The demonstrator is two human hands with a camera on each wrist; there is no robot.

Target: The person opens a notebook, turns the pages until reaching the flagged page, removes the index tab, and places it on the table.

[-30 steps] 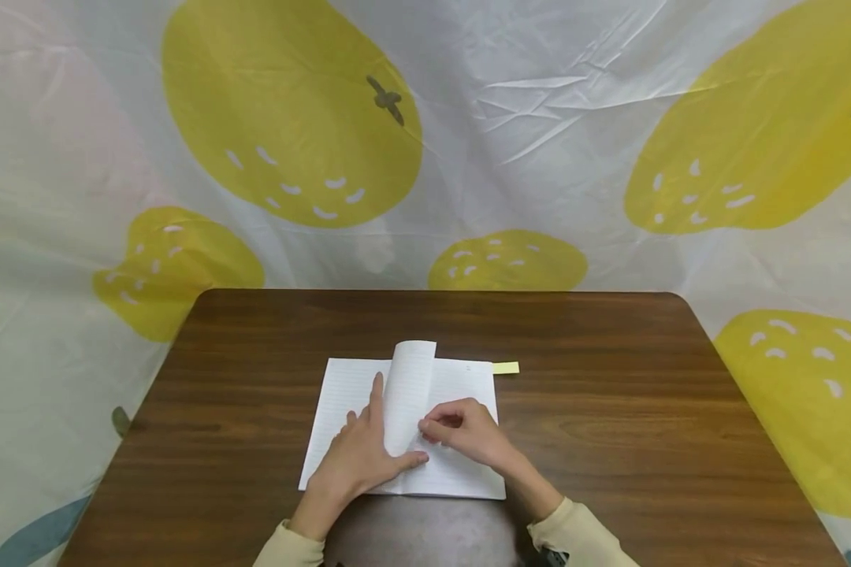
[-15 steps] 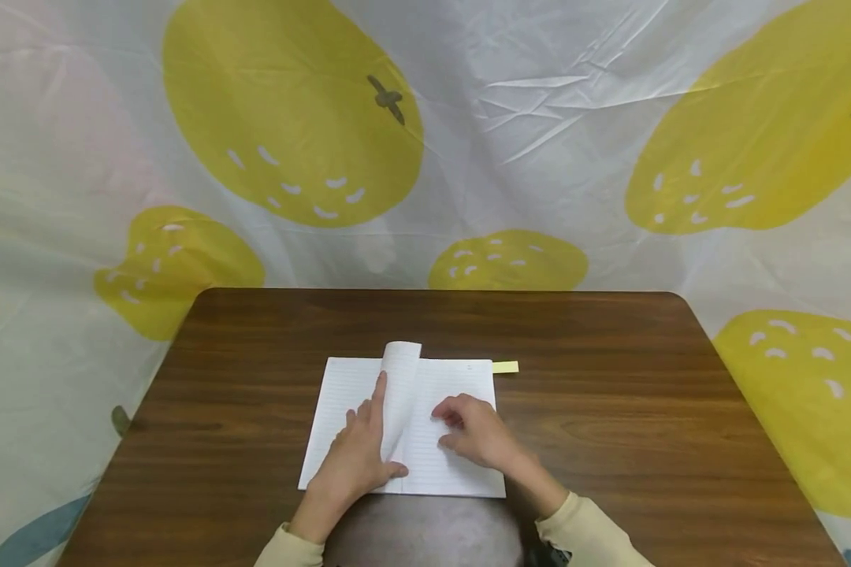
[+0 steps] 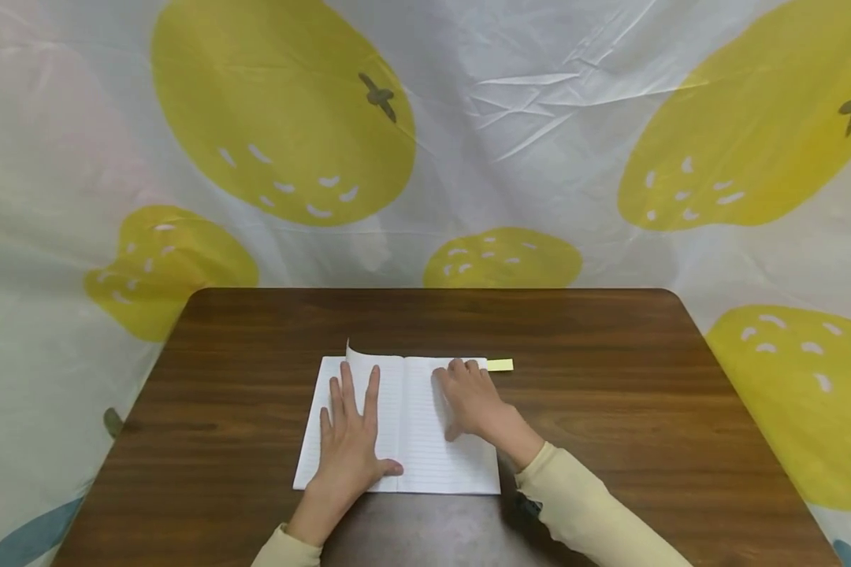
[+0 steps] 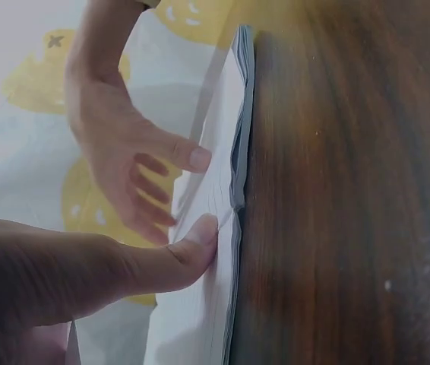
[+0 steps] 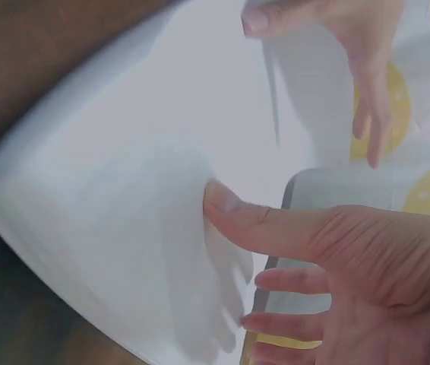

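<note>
Notebooks: one, an open white lined-paper notebook (image 3: 404, 441), flat at lower centre of the head view, on the dark brown wooden table (image 3: 610, 409).
Pages: two spread leaves showing; far corner of the left leaf curling upward near the top edge.
Hands: two, both on the notebook.
Left hand (image 3: 351, 441): flat on the left page, fingers straight and spread, thumb pointing toward the centre fold; gripping nothing, only pressing.
Right hand (image 3: 471, 402): resting on the upper part of the right page, fingers extended toward the far edge, holding nothing; thumb pressed against the paper in the right wrist view.
Sticky tabs: one, a small pale yellow paper tab (image 3: 499, 365), jutting from the notebook's upper right corner, just right of the right fingertips.
Sleeves: two, cream-coloured, at the bottom edge of the head view.
Backdrop: one white crinkled plastic sheet (image 3: 539, 118) printed with large yellow fruit shapes, filling the upper half of the frame behind the table.
</note>
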